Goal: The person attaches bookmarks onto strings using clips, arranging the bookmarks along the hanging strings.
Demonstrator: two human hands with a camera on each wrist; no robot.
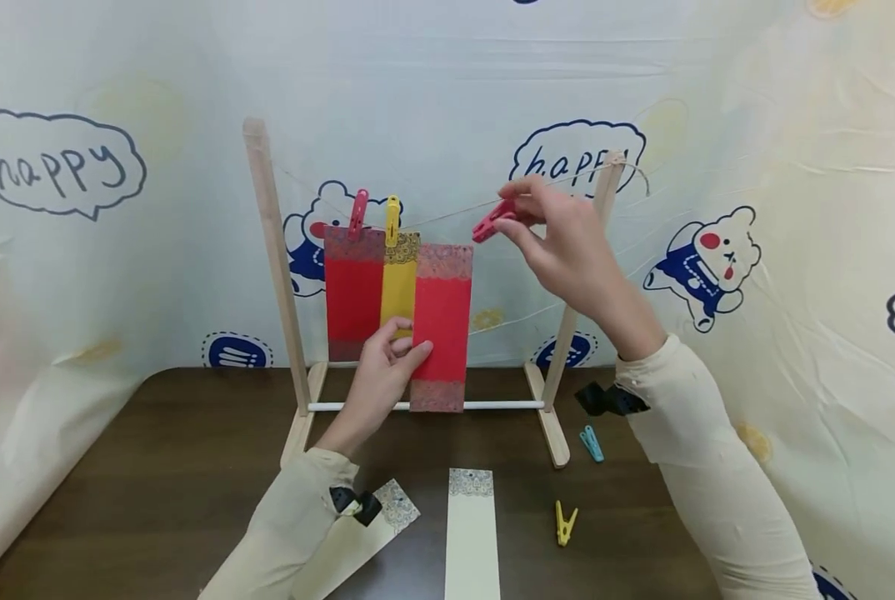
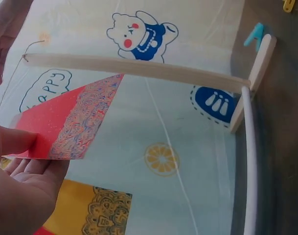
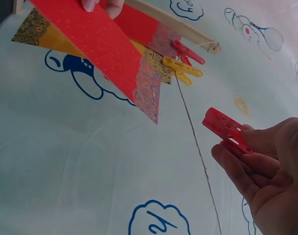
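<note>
My left hand [image 1: 386,367] pinches a red paper strip [image 1: 443,325] with patterned ends by its left edge, thumb in front. The strip stands upright in front of the string, its top unclipped. To its right, my right hand [image 1: 563,242] pinches a red clothespin [image 3: 227,129] between thumb and fingers, apart from the strip. On the string [image 3: 200,152] hang another red strip [image 1: 353,300] under a red clothespin [image 1: 358,215] and a yellow strip [image 1: 398,283] under a yellow clothespin [image 1: 392,221]. The held strip partly covers the yellow one.
The wooden frame [image 1: 275,250] with a white crossbar [image 1: 503,405] stands on the dark table [image 1: 155,467]. Cream strips [image 1: 472,533] lie in front. A blue clothespin [image 1: 591,443] and a yellow clothespin [image 1: 564,523] lie at the right. A printed curtain [image 1: 447,100] hangs behind.
</note>
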